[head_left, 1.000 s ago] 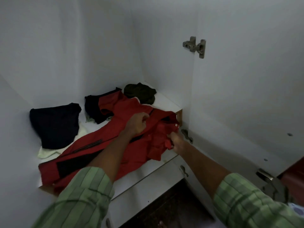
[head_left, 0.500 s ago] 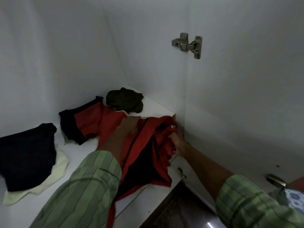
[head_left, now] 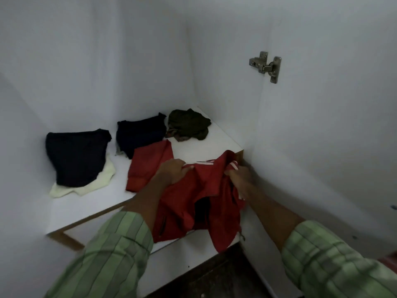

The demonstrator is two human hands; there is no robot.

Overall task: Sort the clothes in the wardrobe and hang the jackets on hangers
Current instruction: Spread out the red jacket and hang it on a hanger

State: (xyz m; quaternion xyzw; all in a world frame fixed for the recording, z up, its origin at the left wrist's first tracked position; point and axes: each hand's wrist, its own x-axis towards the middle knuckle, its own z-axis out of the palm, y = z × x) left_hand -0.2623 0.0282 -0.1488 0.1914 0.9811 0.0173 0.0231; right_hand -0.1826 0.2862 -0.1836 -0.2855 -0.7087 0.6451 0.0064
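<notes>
The white wardrobe shelf [head_left: 193,145] fills mid-frame. At centre, the red jacket [head_left: 193,196] drapes over its front edge, its lower part hidden by the sleeves. The left hand [head_left: 173,172] and the right hand [head_left: 241,177] each grip its collar; the right fingers are buried in cloth. Dark folded garments [head_left: 75,155] sit at left, blurred.

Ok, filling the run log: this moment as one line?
phase: lifting jacket | left hand: grips red jacket | right hand: grips red jacket | shelf: other clothes remain
</notes>
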